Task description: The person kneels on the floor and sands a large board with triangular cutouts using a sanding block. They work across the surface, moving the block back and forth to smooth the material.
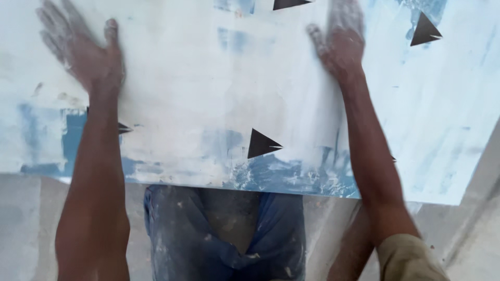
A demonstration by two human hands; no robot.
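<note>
A large flat tile fills most of the head view, a pale white-blue slab smeared with dusty white film and streaked with deeper blue patches, most of them along its near edge. Small black triangle marks are scattered over its face, one near the middle of the near edge, one at the far right and one cut off at the top. The tile lies stretched across in front of the person, its near edge running above their knees, its far and left sides passing out of view. The left hand lies flat on the tile's upper left part, fingers spread wide, palm down, coated in white powder. The right hand presses flat on the upper right part, fingers stretched away from the body and close together, also whitened; its fingertips run out of the picture. Both forearms reach straight over the near edge, well apart from each other. Below the tile show the person's blue trousers, speckled with pale dust, and a khaki sleeve at the lower right. Around the legs lies a grey concrete floor.
</note>
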